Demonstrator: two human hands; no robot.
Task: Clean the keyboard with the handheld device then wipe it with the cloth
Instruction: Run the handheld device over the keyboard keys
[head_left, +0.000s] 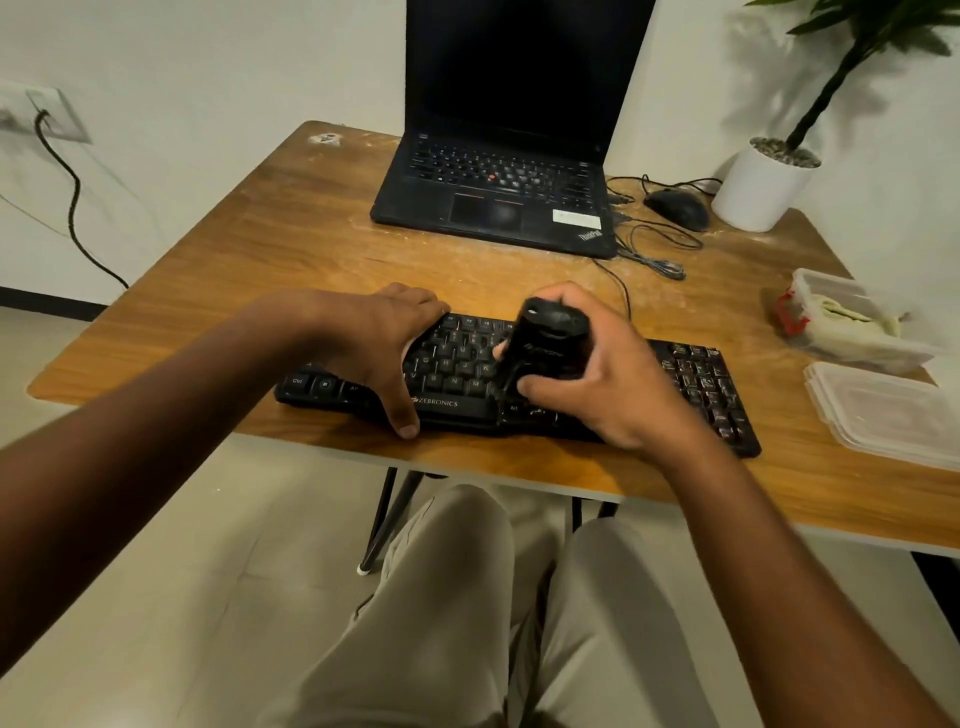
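— Keyboard (467, 379) first: where is it?

— Near the front edge of the surface (260, 234), right in front of you. Your left hand (384, 348) lies spread over its left half, thumb hooked on the front edge, probably to stop it sliding.

— And the handheld device (545, 343)?

— Your right hand (613, 374) wraps it, fingers curled round the body, nose tipped down onto the middle keys. I can't pick out the cloth for certain.
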